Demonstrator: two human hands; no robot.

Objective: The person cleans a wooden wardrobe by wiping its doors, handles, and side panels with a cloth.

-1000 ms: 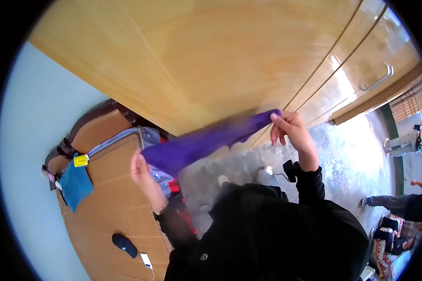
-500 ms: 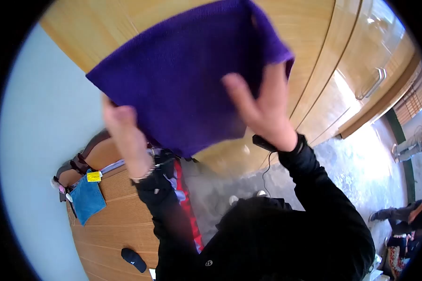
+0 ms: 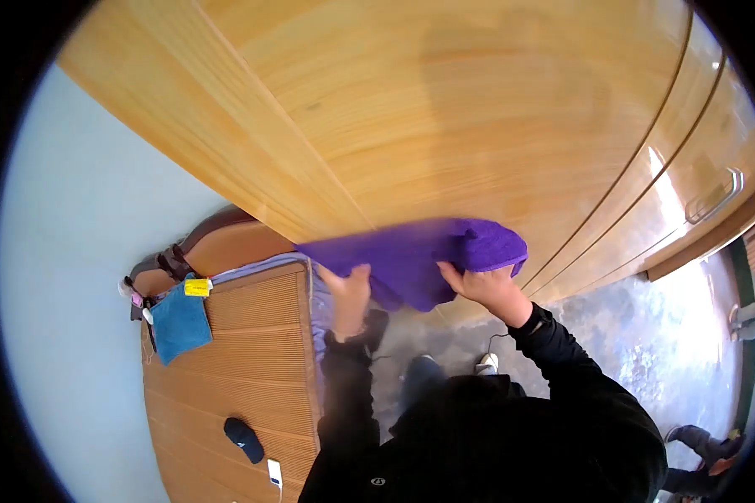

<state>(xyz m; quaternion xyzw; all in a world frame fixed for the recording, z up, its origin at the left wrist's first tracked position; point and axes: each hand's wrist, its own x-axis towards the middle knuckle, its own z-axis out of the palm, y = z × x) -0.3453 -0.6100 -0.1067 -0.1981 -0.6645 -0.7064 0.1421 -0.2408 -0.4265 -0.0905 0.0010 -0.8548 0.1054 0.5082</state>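
A purple cloth [image 3: 411, 260] hangs in front of the wooden cabinet, spread between my two hands. My right hand [image 3: 488, 289] grips its right end, with the fingers hidden under a fold and the thumb on the near side. At the cloth's lower left edge is my left hand [image 3: 346, 293], its thumb and a finger apart; whether it holds the cloth cannot be made out, as its other fingers are blurred or hidden.
The wooden cabinet [image 3: 478, 109] fills the top. On the left, a bed with a woven mat [image 3: 226, 360] bears a blue cloth [image 3: 182, 323], a dark cap [image 3: 243, 439] and a white device [image 3: 274, 472]. A person's legs [image 3: 703, 444] show at lower right.
The purple cloth, raised and spread wide half a second ago, is now lower and partly folded at its right end. Both my hands have come down and closer together.
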